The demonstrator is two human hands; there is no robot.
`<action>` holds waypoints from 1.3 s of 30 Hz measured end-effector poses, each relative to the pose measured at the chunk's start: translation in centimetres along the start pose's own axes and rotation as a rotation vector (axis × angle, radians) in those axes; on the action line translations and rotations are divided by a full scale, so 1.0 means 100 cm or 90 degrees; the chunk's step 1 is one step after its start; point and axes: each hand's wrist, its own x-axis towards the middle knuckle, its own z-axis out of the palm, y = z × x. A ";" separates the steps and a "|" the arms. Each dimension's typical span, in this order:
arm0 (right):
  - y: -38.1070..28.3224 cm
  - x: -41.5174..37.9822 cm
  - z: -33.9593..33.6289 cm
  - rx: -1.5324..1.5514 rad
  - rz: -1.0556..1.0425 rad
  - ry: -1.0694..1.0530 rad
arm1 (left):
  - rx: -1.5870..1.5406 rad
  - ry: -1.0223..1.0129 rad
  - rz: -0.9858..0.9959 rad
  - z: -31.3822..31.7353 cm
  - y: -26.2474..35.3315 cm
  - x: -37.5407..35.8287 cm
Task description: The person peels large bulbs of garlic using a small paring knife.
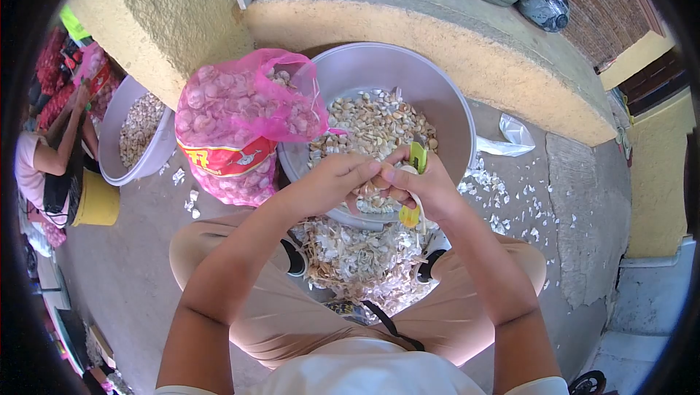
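Observation:
Over the near side of a big grey basin (453, 103) my two hands meet, fingertips touching. My left hand (350, 178) is closed in a pinch; what lies between its fingers is hidden. In my closed right hand (430, 185) is a small yellow tool (418, 157), its bright ends showing above and below the fingers. Loose garlic cloves (379, 122) cover the basin's bottom. Leaning on the basin's left rim is a pink mesh sack (226, 107) full of garlic bulbs, its mouth open. Below my hands, a heap of garlic skins (357, 253) lies between my feet.
At left a person (51, 151) sits by a second basin (109, 158) of cloves and a yellow bucket (97, 198). A yellow wall pillar (153, 23) and a low curved ledge (430, 38) stand behind. A plastic bag (510, 136) and scattered skins lie at right.

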 end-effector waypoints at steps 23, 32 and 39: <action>0.001 0.007 0.006 -0.407 -0.070 0.068 | 0.441 0.138 0.100 0.004 0.004 -0.004; 0.001 0.010 0.001 -0.133 0.063 0.062 | 0.361 0.245 0.212 0.012 0.004 -0.005; 0.009 0.015 -0.002 -0.080 0.113 0.048 | 0.343 0.246 0.156 0.011 0.006 -0.006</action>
